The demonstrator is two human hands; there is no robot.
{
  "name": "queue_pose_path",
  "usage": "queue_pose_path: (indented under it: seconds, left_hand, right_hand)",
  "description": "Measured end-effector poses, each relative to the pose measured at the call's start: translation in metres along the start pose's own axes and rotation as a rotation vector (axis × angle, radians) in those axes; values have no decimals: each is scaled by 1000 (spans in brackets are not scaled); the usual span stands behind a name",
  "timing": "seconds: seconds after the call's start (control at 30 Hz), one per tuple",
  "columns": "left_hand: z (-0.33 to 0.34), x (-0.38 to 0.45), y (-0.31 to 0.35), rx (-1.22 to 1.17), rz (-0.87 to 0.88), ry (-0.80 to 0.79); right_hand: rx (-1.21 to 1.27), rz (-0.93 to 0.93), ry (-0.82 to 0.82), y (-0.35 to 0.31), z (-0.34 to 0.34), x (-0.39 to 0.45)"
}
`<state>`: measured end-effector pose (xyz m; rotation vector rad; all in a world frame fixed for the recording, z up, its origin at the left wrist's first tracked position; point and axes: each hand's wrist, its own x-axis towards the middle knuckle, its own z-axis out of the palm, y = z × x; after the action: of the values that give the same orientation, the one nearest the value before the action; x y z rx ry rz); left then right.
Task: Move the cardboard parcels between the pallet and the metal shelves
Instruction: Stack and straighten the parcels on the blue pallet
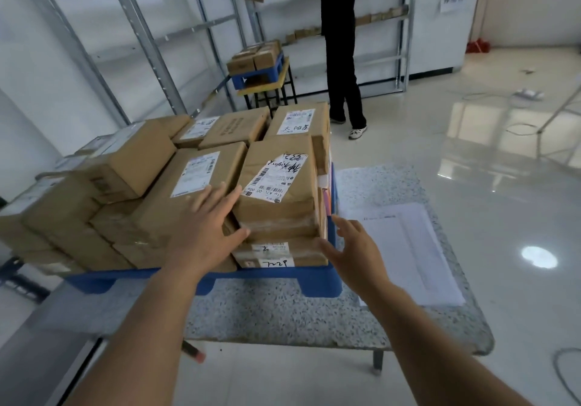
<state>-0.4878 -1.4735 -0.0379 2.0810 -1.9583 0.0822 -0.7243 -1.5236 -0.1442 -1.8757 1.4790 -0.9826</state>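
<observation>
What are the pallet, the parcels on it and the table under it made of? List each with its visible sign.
Pallet: seems moulded plastic, uniformly blue, with rounded feet.
Parcels: brown cardboard, matte, taped at the seams, bearing white printed labels.
Table: the top looks like speckled stone or terrazzo, grey-white grain; which one cannot be told.

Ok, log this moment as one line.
left hand: open, touching brown cardboard parcel stack | right hand: open, beside stack | blue plastic pallet: loaded

Brown parcels [276, 185] w/ white labels, blue pallet [283, 279], speckled-grey table [283, 317]
</observation>
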Motion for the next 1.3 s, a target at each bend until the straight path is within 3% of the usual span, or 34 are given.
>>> queue_pose_path:
  seconds: [0.2,0.53,1.03,1.3]
  left_hand:
    - [0,24,-2,34,130,-109]
    - [-4,34,-11,-26,271,-77]
    - [4,62,-27,96,475,-3]
    - [-17,61,-75,70,445,-112]
  right_hand:
    - [58,-38,-9,0,9,11]
    - [42,-83,101,-16,22,1]
    - [45,184,126,-28,36,9]
    - [13,310,138,-30,37,-7]
